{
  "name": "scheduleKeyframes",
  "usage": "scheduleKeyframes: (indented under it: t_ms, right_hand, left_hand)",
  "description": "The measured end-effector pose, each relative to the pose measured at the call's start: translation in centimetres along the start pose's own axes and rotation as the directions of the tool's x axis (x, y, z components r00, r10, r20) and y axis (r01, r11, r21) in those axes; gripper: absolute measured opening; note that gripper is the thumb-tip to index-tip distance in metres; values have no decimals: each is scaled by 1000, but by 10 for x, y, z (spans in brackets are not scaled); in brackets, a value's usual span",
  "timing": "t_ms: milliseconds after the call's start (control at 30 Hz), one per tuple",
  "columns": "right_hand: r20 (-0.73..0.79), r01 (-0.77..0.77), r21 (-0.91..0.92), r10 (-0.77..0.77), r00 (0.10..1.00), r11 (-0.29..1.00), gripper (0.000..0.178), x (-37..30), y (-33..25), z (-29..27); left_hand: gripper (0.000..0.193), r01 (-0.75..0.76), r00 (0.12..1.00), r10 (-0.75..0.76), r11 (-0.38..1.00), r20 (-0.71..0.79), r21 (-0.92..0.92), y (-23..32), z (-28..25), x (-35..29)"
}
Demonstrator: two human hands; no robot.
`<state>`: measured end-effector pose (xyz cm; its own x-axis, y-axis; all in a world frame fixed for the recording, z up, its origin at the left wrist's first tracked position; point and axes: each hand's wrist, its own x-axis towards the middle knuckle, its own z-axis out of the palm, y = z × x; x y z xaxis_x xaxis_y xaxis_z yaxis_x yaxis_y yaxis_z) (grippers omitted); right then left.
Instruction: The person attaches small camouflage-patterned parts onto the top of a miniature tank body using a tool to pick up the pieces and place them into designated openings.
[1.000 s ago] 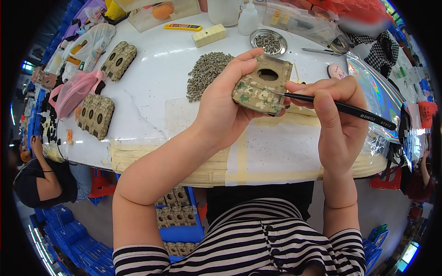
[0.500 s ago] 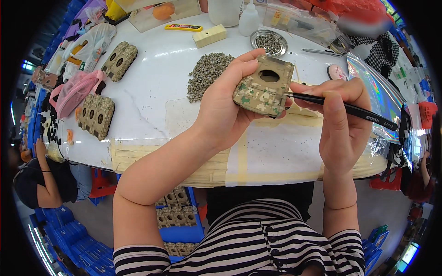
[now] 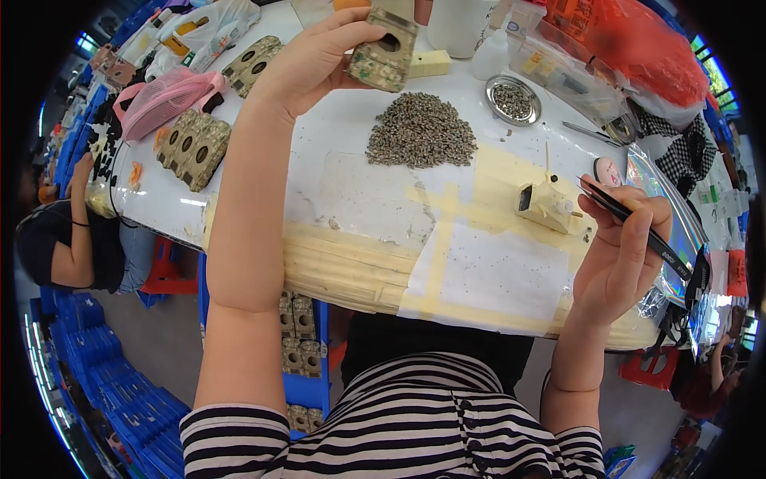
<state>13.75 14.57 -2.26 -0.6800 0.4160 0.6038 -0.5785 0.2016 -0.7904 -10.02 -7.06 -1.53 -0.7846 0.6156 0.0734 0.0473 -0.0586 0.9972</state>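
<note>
My left hand (image 3: 319, 60) grips a camouflage-patterned plastic housing (image 3: 381, 68) with an oval opening, held up over the far left part of the table. In my right hand (image 3: 626, 247) a pair of black tweezers (image 3: 638, 223) rests between thumb and fingers, its tips pointing up and left, apart from anything. Left of those tips stands a small tape-wrapped block (image 3: 550, 206) with thin sticks poking out. A heap of small metal parts (image 3: 420, 132) lies mid-table. Two groups of similar camouflage housings, one nearer (image 3: 194, 150) and one farther (image 3: 254, 65), sit at the left.
A round metal dish (image 3: 513, 101) of small parts stands beside a white squeeze bottle (image 3: 488, 56). Behind are a wooden block (image 3: 429, 64) and a red plastic bag (image 3: 638, 56). A pink mesh bag (image 3: 167, 104) lies left. Another person (image 3: 72, 231) sits at the left edge.
My left hand has carried the housing away to the far left. My right hand, still holding the tweezers, has come apart from the housing and lowered. The tape-wrapped block is now uncovered.
</note>
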Motion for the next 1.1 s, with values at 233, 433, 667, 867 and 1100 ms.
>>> scheduleKeyframes:
  t_ms: [233,433,667,867,1100]
  right_hand:
    - [6,19,18,-19,1000,1000,17,-3,-3,2]
    - [8,12,-3,-12,1000,1000,18,-2,-4,3]
    - [16,30,-10,-30,999,1000,19,-2,-4,4]
    - [5,72,-20,-72,997,997,18,-2,-2,3]
    - [92,147,-209,-130,987,967,26,-4,-3,4]
  left_hand:
    - [51,264,959,-206,898,-195,353,-23,-35,12]
    - [53,264,957,-154,808,-244,527,-30,-51,17]
    - [45,306,910,90,510,-404,804,-31,-72,19]
    - [36,448,780,404,170,-477,878,-29,-102,10]
    - [37,467,755,459,124,-468,876,-23,-88,12]
